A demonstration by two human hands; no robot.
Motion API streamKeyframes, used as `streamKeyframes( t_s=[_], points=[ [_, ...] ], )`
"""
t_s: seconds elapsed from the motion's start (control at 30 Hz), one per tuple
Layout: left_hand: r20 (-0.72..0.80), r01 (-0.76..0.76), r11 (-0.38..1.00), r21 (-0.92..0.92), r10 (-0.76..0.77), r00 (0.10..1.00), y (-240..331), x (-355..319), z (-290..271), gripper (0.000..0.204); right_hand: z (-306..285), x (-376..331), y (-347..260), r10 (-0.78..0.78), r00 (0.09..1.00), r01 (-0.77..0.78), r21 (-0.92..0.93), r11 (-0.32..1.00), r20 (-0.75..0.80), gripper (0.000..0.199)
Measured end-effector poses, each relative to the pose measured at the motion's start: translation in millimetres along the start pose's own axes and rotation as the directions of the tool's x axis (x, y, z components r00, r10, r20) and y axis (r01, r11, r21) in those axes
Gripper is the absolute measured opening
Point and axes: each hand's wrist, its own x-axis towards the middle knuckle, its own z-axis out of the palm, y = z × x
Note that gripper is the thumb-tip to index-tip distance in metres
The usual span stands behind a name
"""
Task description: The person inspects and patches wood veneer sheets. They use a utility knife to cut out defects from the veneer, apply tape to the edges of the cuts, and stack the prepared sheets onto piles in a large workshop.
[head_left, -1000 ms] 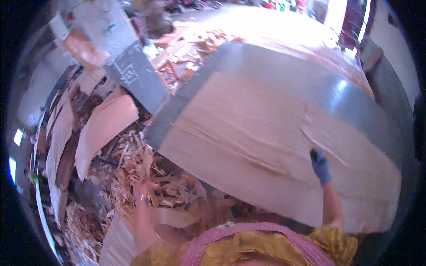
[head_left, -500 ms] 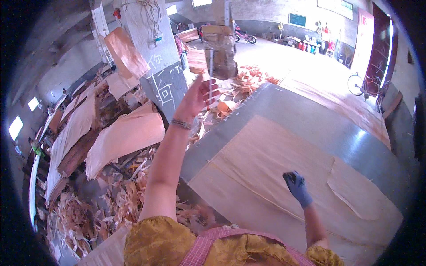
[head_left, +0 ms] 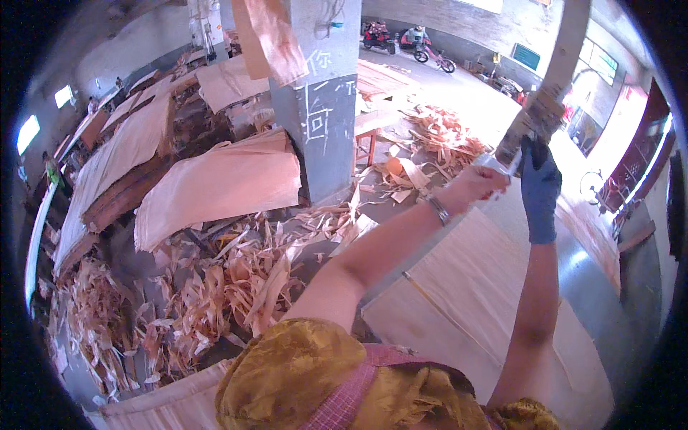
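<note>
in the workshop [head_left: 459,29], expect a stiff taped bundle [head_left: 539,115] just beyond right hand [head_left: 542,180] and left hand [head_left: 469,188], best held low; cannot tell either grasp.

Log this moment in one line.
left hand: bare, near hanging bundle; right hand: gloved, at bundle, contact unclear; below: wood sheet on grey tabletop

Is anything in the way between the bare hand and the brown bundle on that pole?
Only a thin whitish strip shows between the bare left hand and the brown bundle; nothing else visible blocks it. The gloved right hand is close beside them. Blur hides whether they touch.
</note>
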Motion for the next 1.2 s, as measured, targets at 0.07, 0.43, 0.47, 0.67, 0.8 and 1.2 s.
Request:
streamKeyframes(
  t_s=[0.07,0.43,0.47,0.67,0.8,1.2],
  points=[
    [0.029,-0.031,0.999,0.033,0.030,0.999,-14,-7,-12,0.031,30,-5,10,-0.297,0.937,0.256,-0.218,0.942,-0.182,0.025],
    [0.296,0.305,0.950,-0.072,-0.272,0.916,-127,-98,-63,0.038,58,16,-9,0.418,0.908,-0.347,0.615,0.708,0.032,0.026],
    [0.319,0.381,0.904,-0.192,-0.309,0.896,-145,-108,-65,0.040,63,8,0,0.366,0.931,-0.280,0.660,0.698,0.007,0.024],
    [0.216,0.693,0.719,0.050,-0.685,0.696,-210,-128,-137,0.050,74,-68,8,0.452,0.884,-0.392,0.711,0.584,0.116,0.017],
    [0.197,0.150,0.972,0.180,-0.185,0.963,-104,-55,-86,0.051,53,-128,41,0.415,0.871,-0.454,0.753,0.476,0.263,0.016],
    [-0.085,-0.066,0.965,-0.254,0.046,0.995,-1,-39,151,0.044,-84,-182,47,-0.165,0.953,0.188,0.067,0.980,-0.256,0.016]
  ],
)
